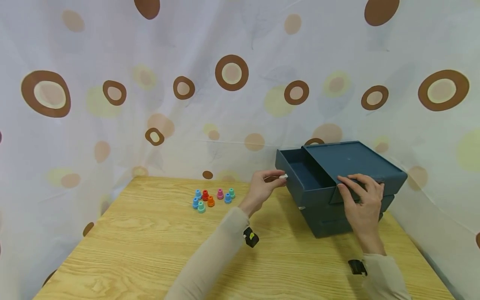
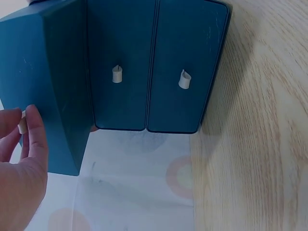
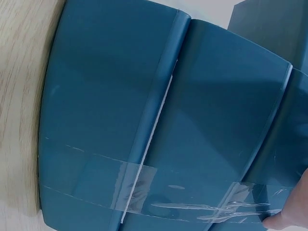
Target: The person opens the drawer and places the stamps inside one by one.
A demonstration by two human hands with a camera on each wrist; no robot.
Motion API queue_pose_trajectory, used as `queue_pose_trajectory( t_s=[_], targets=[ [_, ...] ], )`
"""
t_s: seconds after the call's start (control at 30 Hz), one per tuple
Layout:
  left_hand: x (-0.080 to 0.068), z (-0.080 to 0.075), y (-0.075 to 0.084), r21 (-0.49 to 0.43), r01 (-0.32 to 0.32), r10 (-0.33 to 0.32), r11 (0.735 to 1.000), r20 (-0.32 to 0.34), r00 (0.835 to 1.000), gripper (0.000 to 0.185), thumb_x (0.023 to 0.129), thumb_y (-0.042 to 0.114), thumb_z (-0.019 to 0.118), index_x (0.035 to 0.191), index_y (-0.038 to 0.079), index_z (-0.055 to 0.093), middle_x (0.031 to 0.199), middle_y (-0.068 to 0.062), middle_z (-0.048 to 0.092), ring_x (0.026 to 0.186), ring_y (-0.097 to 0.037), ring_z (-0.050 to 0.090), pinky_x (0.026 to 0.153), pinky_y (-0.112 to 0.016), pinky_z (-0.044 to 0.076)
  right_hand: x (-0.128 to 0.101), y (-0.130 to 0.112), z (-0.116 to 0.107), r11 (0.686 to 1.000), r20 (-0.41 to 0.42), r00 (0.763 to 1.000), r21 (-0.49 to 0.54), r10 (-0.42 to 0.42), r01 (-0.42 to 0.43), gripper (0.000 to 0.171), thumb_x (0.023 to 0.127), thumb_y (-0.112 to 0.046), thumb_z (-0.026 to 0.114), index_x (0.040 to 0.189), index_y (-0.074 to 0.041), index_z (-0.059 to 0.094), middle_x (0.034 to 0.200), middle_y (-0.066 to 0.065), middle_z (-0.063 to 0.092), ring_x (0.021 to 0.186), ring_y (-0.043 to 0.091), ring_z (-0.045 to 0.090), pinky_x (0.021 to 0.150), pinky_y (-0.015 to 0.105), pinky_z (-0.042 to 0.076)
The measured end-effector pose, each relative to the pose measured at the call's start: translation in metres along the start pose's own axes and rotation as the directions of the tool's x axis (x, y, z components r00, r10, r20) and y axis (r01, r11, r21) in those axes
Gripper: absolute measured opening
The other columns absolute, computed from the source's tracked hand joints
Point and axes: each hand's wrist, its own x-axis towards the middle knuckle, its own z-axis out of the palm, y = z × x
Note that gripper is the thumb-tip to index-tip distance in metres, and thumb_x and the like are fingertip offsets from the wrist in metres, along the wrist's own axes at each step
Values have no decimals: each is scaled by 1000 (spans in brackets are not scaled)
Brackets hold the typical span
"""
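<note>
Left hand (image 1: 262,186): thumb and forefinger pinched on the small white knob (image 1: 283,176) at the front of the top drawer (image 1: 300,175). From the left wrist the knob (image 2: 21,123) shows only as a sliver between the fingertips (image 2: 34,126). The other fingers lie loosely curled behind the pinch.

Top drawer: stands pulled well out toward the left of the dark blue drawer box (image 1: 350,166), its inside open to view and nothing visible in it. Two lower drawers sit flush in the box; the left wrist view shows their fronts side by side, each with its own white knob (image 2: 117,74) (image 2: 185,79).

Right hand (image 1: 361,202): laid over the near top corner of the box, fingers spread and fairly straight, bent over the edge and pressing on it, not closed round anything. From the right wrist only a fingertip (image 3: 284,219) shows at the lower right, on the blue side wall (image 3: 110,115), near strips of clear tape (image 3: 192,202) that cross the seams.

Box stands on the right part of the wooden table (image 1: 150,246), close to the spotted curtain (image 1: 112,62) behind.

Left of the left hand, well apart from the box: a huddle of small coloured pegs (image 1: 210,198), blue, red, orange, pink and green, upright on the table.

Both sleeves pale beige, with a small black camera unit (image 1: 250,237) at each wrist.
</note>
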Motion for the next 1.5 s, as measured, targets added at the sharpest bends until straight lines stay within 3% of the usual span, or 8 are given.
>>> queue_pose_trajectory(
  t_s=[0.17, 0.53, 0.83, 1.0, 1.07, 1.23, 1.5],
  targets=[
    [-2, -5, -1, -4, -8, 8, 1000, 3, 1000, 27, 93, 2, 64, 120, -3, 67, 117, -21, 68, 100, -30, 71, 92, -36, 55, -1, 2, -3, 1000, 23, 1000, -12, 8, -8, 19, 89, -7, 72, 106, -1, 76, 114, 26, 60, 124, 1, 44, 119, 56, -5],
    [-4, -13, -1, -4, -10, 10, 1000, -1, 1000, 27, 93, 4, 65, 120, -3, 68, 115, -21, 70, 95, -23, 73, 93, -36, 55, -1, 3, -4, 1000, 5, 1000, -1, 12, -12, 19, 87, -5, 73, 106, -2, 76, 112, 25, 60, 124, 3, 45, 119, 55, -5],
    [-4, -14, 2, -19, -13, 14, 1000, 14, 1000, 28, 93, 2, 65, 120, -3, 67, 117, -22, 68, 98, -28, 71, 91, -40, 56, 2, 4, -5, 1000, -17, 1000, -5, -2, 2, 19, 84, -3, 75, 103, -3, 77, 112, 23, 61, 119, 3, 45, 120, 54, -4],
    [-6, -18, -1, -13, -21, 21, 1000, 18, 1000, 29, 94, 4, 65, 121, -2, 67, 118, -23, 66, 92, -15, 70, 90, -44, 56, 1, 3, -8, 1000, -13, 1000, -11, 2, -2, 19, 85, -3, 74, 104, -3, 77, 112, 24, 61, 121, 3, 46, 120, 53, -5],
    [-8, -22, -2, 8, -32, 31, 999, 12, 999, 29, 94, 6, 65, 121, -3, 66, 117, -23, 67, 88, -9, 69, 87, -39, 58, 1, 3, -8, 1000, -10, 1000, -11, 4, -4, 19, 86, -3, 74, 104, -3, 77, 113, 24, 61, 122, 3, 45, 120, 53, -5],
    [-19, -38, -5, 54, -30, 31, 998, -19, 999, 27, 95, 9, 64, 120, -2, 67, 112, -19, 69, 92, -17, 67, 75, -24, 57, 0, 4, -6, 1000, -15, 1000, -8, 3, -3, 20, 84, -2, 75, 103, -4, 77, 112, 23, 62, 120, 6, 47, 120, 54, -4],
    [-42, -72, -16, 114, 39, -29, 993, -88, 996, 25, 94, 17, 67, 115, 4, 70, 108, -13, 71, 89, -11, 67, 76, -26, 56, 0, 4, -2, 1000, -3, 1000, -5, -8, 8, 19, 85, -5, 75, 103, -4, 77, 112, 23, 62, 121, 14, 47, 119, 57, -3]
  ],
)
